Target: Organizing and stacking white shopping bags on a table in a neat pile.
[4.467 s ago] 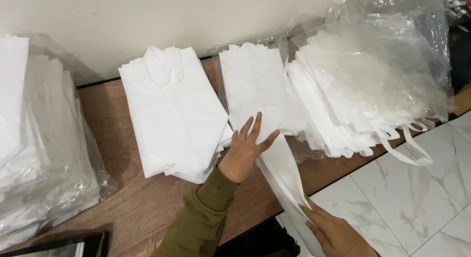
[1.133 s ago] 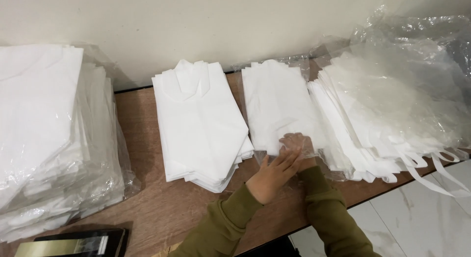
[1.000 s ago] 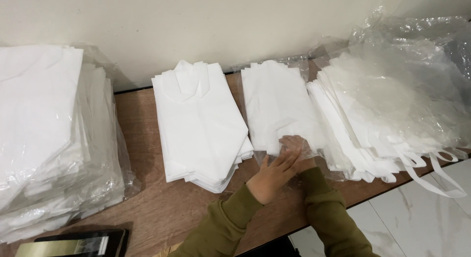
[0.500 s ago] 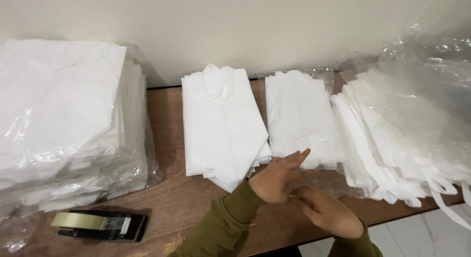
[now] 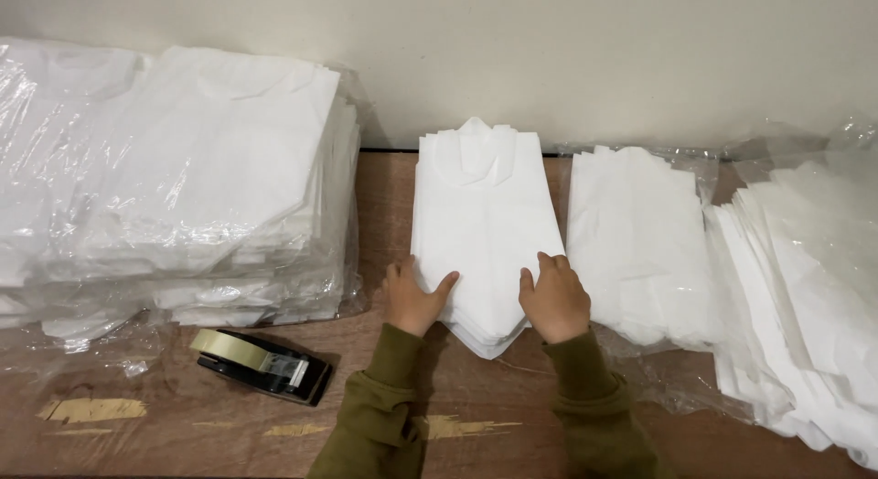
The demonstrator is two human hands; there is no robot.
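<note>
White folded bags form a middle stack (image 5: 485, 232) running lengthwise away from the fingertips toward the wall; left hand (image 5: 413, 299) cups its near left edge, right hand (image 5: 554, 301) its near right edge, fingers spread and pressing, both equally close.

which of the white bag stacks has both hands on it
The middle stack, between the plastic-wrapped bundle and its right neighbour; left hand and right hand touch it.
</note>
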